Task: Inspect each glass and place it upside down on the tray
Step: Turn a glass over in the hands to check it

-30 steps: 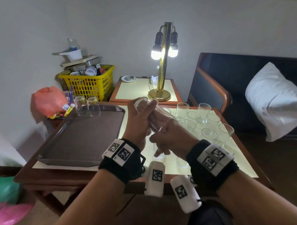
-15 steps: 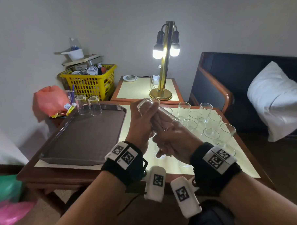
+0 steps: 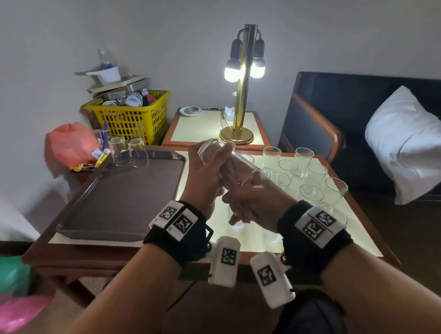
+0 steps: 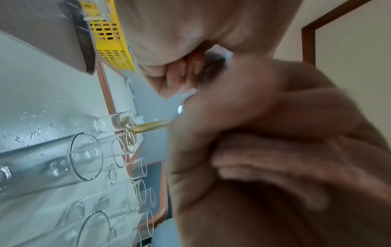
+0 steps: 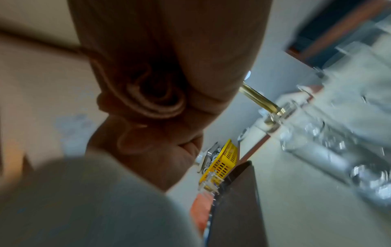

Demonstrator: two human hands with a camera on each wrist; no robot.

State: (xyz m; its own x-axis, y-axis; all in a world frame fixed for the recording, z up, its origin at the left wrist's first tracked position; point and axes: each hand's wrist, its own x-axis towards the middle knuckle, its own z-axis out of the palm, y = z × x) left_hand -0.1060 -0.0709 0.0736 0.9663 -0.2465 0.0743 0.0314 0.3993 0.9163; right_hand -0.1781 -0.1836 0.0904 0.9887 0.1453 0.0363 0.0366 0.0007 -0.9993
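Both hands meet above the near half of the table [image 3: 281, 247]: left hand [image 3: 203, 177] curled round the base end of a clear glass [image 3: 216, 154], which lies tilted with its base toward 11 o'clock and its mouth toward 4 o'clock, where the right hand [image 3: 253, 202] closes on the rim end. Brown tray [image 3: 122, 200] lies at 9 o'clock of the grip, two upturned glasses [image 3: 128, 151] at its far edge. Upright glasses [image 3: 302, 170] cluster at 2 o'clock; brass lamp [image 3: 243, 92] beyond at 12.
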